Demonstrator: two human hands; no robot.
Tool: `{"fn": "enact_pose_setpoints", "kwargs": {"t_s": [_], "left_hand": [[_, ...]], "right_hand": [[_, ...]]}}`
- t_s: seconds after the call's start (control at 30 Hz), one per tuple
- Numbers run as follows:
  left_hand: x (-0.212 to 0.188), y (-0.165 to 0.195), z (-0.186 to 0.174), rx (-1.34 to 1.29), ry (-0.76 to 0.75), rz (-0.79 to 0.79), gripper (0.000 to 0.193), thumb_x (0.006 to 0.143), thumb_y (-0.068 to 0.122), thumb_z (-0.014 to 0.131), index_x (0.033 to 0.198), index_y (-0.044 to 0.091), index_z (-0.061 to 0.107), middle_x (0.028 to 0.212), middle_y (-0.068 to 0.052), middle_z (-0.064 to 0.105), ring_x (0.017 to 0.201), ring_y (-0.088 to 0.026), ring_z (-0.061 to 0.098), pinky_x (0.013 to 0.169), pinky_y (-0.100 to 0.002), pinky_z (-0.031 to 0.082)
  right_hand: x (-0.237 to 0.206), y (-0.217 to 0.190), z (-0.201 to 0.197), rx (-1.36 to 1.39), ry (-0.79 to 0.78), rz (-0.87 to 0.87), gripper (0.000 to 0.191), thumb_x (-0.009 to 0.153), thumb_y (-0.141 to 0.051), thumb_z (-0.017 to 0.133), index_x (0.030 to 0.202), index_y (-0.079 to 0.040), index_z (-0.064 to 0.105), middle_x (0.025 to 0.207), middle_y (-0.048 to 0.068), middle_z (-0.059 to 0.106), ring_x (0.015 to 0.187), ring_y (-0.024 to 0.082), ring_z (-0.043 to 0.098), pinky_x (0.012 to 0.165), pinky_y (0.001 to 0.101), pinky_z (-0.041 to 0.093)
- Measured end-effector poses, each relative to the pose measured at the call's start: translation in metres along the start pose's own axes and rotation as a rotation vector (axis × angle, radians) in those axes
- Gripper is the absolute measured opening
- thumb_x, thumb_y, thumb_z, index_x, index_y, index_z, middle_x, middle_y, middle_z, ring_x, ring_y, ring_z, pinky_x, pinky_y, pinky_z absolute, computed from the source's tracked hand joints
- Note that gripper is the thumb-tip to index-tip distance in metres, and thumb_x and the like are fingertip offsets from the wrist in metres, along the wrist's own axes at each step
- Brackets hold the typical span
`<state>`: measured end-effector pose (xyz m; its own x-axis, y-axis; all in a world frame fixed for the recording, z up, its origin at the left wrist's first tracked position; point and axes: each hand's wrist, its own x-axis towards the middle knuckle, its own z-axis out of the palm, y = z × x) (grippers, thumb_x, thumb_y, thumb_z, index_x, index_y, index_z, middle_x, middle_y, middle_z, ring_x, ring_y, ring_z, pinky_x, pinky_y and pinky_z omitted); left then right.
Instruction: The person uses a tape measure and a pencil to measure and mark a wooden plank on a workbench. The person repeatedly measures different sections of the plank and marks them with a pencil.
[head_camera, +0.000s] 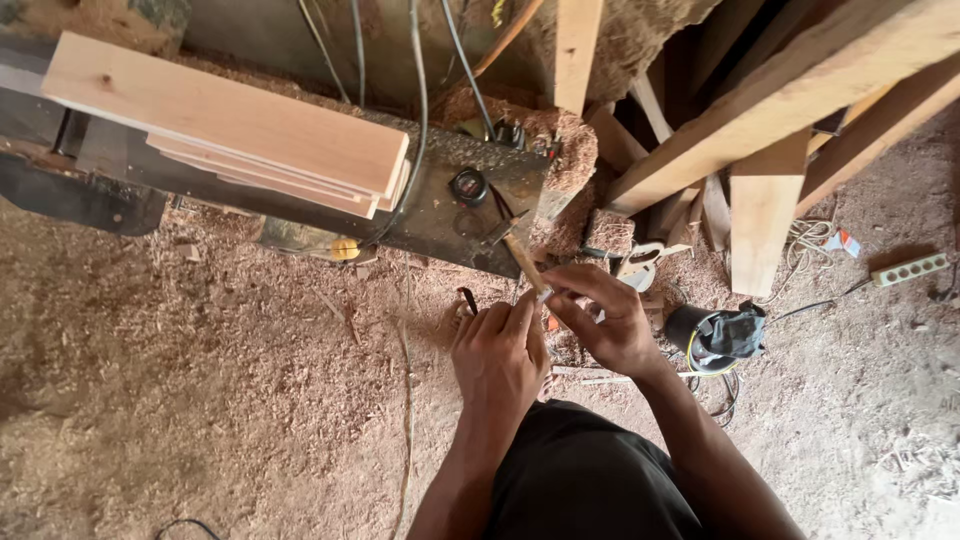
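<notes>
- Pinching a thin wooden stick (524, 262), both hands, left hand (497, 362) and right hand (608, 322), met beside the sawdust-covered machine (450, 205).
- Step judged: fine adjustment; next needed a steady grip.

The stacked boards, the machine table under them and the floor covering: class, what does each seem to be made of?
Boards: pale, bare wood, smooth-cut, with faint grain and a small knot. Machine table: probably metal, dark, dull and worn, dusted with sawdust. Floor covering: loose sawdust and wood shavings, tan and fluffy; what lies beneath is hidden.
</notes>
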<state>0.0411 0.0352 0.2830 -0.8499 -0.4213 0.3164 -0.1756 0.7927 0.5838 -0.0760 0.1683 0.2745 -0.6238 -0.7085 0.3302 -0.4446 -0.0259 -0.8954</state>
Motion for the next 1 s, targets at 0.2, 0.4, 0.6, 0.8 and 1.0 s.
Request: {"fn": "enact_pose_setpoints", "kwargs": {"t_s": [0.2, 0.4, 0.6, 0.8, 1.0], "left_hand": [[0.001, 0.033, -0.013, 0.07, -0.15, 0.151, 0.022, 0.092, 0.012, 0.073, 0.112, 0.003, 0.076, 0.082, -0.007, 0.074, 0.063, -0.018, 0.069, 0.062, -0.033, 0.055], [0.0, 0.054, -0.024, 0.225, -0.162, 0.317, 0.021, 0.089, 0.009, 0.074, 0.109, 0.006, 0.076, 0.082, -0.004, 0.073, 0.065, -0.016, 0.067, 0.066, -0.034, 0.054], [-0.007, 0.059, -0.016, 0.143, -0.161, 0.252, 0.013, 0.094, 0.012, 0.072, 0.105, 0.009, 0.078, 0.087, -0.007, 0.077, 0.067, -0.016, 0.069, 0.065, -0.033, 0.055], [-0.026, 0.023, -0.024, 0.03, -0.144, 0.02, 0.015, 0.102, 0.015, 0.066, 0.104, 0.009, 0.079, 0.083, -0.007, 0.077, 0.06, -0.013, 0.07, 0.056, -0.027, 0.056], [-0.04, 0.003, -0.058, -0.001, -0.051, -0.113, 0.021, 0.099, 0.016, 0.063, 0.107, 0.005, 0.079, 0.086, -0.008, 0.078, 0.067, -0.018, 0.072, 0.061, -0.031, 0.059]], "right_hand": [[-0.018, -0.02, -0.026, -0.078, 0.081, -0.031, 0.03, 0.092, -0.01, 0.075, 0.122, -0.005, 0.073, 0.12, 0.014, 0.075, 0.102, 0.021, 0.075, 0.081, 0.0308, 0.064], [-0.036, -0.024, -0.042, 0.035, 0.159, -0.142, 0.028, 0.097, 0.001, 0.07, 0.123, -0.008, 0.073, 0.123, 0.012, 0.074, 0.109, 0.021, 0.076, 0.092, 0.0302, 0.066], [-0.046, -0.019, -0.046, -0.003, 0.129, -0.151, 0.029, 0.095, -0.002, 0.072, 0.124, -0.005, 0.072, 0.122, 0.014, 0.073, 0.107, 0.022, 0.075, 0.09, 0.0316, 0.066], [-0.043, 0.031, -0.032, -0.223, 0.133, 0.086, 0.021, 0.101, -0.014, 0.065, 0.12, -0.005, 0.071, 0.109, 0.015, 0.076, 0.088, 0.02, 0.077, 0.071, 0.0309, 0.067], [0.021, 0.074, 0.009, -0.419, -0.269, 0.557, 0.031, 0.106, -0.024, 0.054, 0.133, -0.017, 0.066, 0.102, 0.015, 0.078, 0.079, 0.031, 0.074, 0.064, 0.038, 0.061]]}}
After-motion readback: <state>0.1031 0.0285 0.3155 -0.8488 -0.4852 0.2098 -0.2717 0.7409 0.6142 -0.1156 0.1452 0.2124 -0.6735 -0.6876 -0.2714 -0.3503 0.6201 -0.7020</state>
